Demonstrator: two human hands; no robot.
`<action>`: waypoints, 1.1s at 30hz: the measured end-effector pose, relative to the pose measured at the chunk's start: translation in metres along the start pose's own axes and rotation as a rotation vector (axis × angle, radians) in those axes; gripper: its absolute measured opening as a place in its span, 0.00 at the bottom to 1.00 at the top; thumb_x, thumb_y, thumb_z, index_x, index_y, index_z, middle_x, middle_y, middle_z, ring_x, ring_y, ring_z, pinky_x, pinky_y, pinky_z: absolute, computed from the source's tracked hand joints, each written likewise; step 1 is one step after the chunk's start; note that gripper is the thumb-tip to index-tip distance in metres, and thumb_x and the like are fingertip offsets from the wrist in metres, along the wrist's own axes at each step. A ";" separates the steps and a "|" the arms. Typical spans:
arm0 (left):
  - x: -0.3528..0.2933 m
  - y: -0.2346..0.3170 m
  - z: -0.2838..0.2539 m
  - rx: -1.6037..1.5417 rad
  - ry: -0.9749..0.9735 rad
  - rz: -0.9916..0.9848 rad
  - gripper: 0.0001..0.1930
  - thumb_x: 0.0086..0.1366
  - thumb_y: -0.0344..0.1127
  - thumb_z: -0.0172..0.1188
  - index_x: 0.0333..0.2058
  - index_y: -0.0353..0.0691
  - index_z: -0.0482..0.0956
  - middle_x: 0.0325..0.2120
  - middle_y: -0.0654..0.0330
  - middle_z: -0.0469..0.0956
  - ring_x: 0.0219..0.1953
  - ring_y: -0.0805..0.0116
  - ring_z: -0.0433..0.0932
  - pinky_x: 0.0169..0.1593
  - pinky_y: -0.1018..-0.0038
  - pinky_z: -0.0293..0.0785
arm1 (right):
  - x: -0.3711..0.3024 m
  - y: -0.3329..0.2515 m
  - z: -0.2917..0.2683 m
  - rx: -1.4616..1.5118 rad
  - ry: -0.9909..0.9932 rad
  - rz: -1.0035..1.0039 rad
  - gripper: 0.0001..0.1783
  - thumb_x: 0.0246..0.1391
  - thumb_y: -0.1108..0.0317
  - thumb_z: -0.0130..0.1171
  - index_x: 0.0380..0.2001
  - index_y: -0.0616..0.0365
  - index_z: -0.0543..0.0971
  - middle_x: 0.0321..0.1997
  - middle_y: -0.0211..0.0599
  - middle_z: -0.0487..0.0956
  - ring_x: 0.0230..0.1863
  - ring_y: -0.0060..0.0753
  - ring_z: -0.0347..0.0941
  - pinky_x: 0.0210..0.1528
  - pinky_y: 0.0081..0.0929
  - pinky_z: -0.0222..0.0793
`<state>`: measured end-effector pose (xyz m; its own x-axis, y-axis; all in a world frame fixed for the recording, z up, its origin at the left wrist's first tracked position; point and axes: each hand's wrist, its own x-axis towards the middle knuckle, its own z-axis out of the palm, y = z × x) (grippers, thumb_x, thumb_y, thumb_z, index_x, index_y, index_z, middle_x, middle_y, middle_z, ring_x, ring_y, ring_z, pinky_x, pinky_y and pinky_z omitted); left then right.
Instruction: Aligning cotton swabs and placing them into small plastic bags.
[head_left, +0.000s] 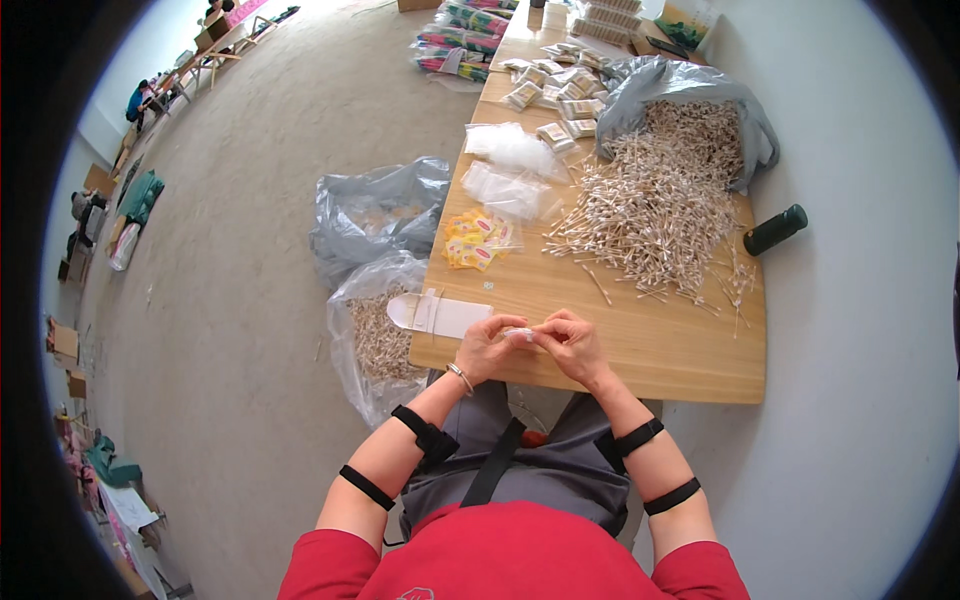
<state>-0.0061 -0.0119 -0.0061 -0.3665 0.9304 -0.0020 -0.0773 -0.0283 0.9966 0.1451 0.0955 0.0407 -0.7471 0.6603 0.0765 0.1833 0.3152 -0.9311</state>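
At the table's near edge my left hand (486,347) and my right hand (570,346) meet, fingers closed in pinches. Between them is a small white thing (519,334), mostly covered by the fingers; its kind is too small to tell. Beside my left hand lies a long white card-like strip (462,319) with a rounded end and a clear band across it. Beyond my right hand a large loose heap of cotton swabs (650,215) spills from a grey plastic bag (765,140). A few stray swabs (598,286) lie nearer to me.
On the wooden table (660,350) are yellow printed cards (470,240), clear plastic bags (510,188), filled packets (578,100) and a dark green bottle (775,230). Left of it, on the floor, stand an open bag of swabs (378,335) and a grey bag (375,215). A wall rises at right.
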 end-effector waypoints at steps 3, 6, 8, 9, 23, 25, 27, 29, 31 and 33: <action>-0.003 0.006 0.002 -0.114 -0.040 -0.140 0.12 0.60 0.29 0.61 0.42 0.32 0.77 0.39 0.59 0.79 0.41 0.77 0.75 0.47 0.79 0.72 | -0.002 0.003 -0.001 0.130 -0.040 0.090 0.03 0.50 0.74 0.62 0.28 0.62 0.81 0.29 0.26 0.74 0.28 0.13 0.67 0.29 0.15 0.64; -0.003 0.010 0.006 -0.117 -0.009 -0.143 0.09 0.62 0.31 0.60 0.38 0.32 0.77 0.37 0.59 0.79 0.39 0.78 0.75 0.44 0.80 0.72 | 0.002 0.009 -0.002 0.250 -0.083 0.158 0.03 0.52 0.73 0.61 0.29 0.61 0.80 0.29 0.24 0.75 0.28 0.12 0.67 0.30 0.14 0.64; 0.002 0.012 0.006 -0.089 0.005 -0.130 0.08 0.62 0.32 0.59 0.36 0.32 0.77 0.35 0.60 0.80 0.36 0.79 0.76 0.42 0.81 0.73 | 0.006 0.013 -0.005 0.281 -0.112 0.204 0.03 0.53 0.72 0.61 0.29 0.61 0.80 0.29 0.24 0.76 0.28 0.12 0.67 0.30 0.14 0.64; 0.004 0.011 0.005 -0.080 -0.002 -0.147 0.08 0.63 0.32 0.58 0.36 0.33 0.77 0.35 0.61 0.80 0.35 0.80 0.75 0.41 0.82 0.72 | 0.007 0.015 -0.006 0.314 -0.145 0.247 0.03 0.53 0.71 0.60 0.30 0.60 0.79 0.28 0.23 0.76 0.29 0.12 0.67 0.31 0.14 0.64; 0.003 0.009 0.004 0.229 0.166 0.205 0.13 0.53 0.31 0.67 0.38 0.37 0.79 0.38 0.59 0.79 0.40 0.67 0.78 0.46 0.73 0.74 | 0.004 0.017 -0.004 0.095 -0.020 0.007 0.13 0.47 0.72 0.65 0.39 0.56 0.82 0.35 0.30 0.78 0.36 0.22 0.73 0.38 0.19 0.69; 0.002 0.016 0.000 0.523 0.201 0.426 0.14 0.48 0.30 0.68 0.36 0.40 0.80 0.36 0.58 0.79 0.39 0.61 0.77 0.44 0.71 0.74 | 0.004 0.019 -0.001 0.103 -0.003 -0.014 0.13 0.46 0.73 0.65 0.39 0.55 0.82 0.36 0.31 0.79 0.37 0.23 0.73 0.38 0.20 0.70; 0.003 0.021 -0.003 0.569 0.194 0.483 0.13 0.47 0.29 0.68 0.35 0.41 0.80 0.34 0.59 0.79 0.38 0.61 0.77 0.42 0.71 0.74 | 0.002 0.018 0.000 0.055 0.036 -0.060 0.11 0.45 0.73 0.65 0.36 0.55 0.83 0.35 0.33 0.79 0.37 0.28 0.74 0.37 0.23 0.71; 0.002 0.025 -0.004 0.616 0.188 0.536 0.12 0.46 0.28 0.68 0.33 0.42 0.80 0.33 0.61 0.78 0.37 0.61 0.76 0.40 0.71 0.74 | 0.003 0.014 0.000 -0.076 0.077 -0.204 0.10 0.45 0.74 0.65 0.34 0.55 0.82 0.34 0.33 0.79 0.36 0.30 0.74 0.37 0.24 0.71; 0.003 0.028 -0.005 0.834 0.175 0.678 0.11 0.46 0.27 0.67 0.31 0.43 0.80 0.30 0.63 0.77 0.37 0.64 0.75 0.39 0.70 0.74 | 0.003 0.008 0.000 -0.210 0.122 -0.347 0.09 0.44 0.74 0.65 0.32 0.56 0.82 0.33 0.34 0.79 0.35 0.32 0.74 0.36 0.25 0.71; 0.003 0.030 -0.003 0.875 0.190 0.689 0.10 0.46 0.27 0.66 0.31 0.43 0.79 0.30 0.63 0.76 0.38 0.64 0.75 0.39 0.70 0.74 | 0.002 0.003 0.001 -0.385 0.147 -0.388 0.08 0.43 0.74 0.63 0.31 0.55 0.80 0.32 0.35 0.78 0.37 0.37 0.73 0.37 0.31 0.72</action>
<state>-0.0128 -0.0109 0.0232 -0.2208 0.7423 0.6326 0.8447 -0.1786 0.5045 0.1437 0.0970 0.0379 -0.7140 0.5258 0.4622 0.1532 0.7616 -0.6297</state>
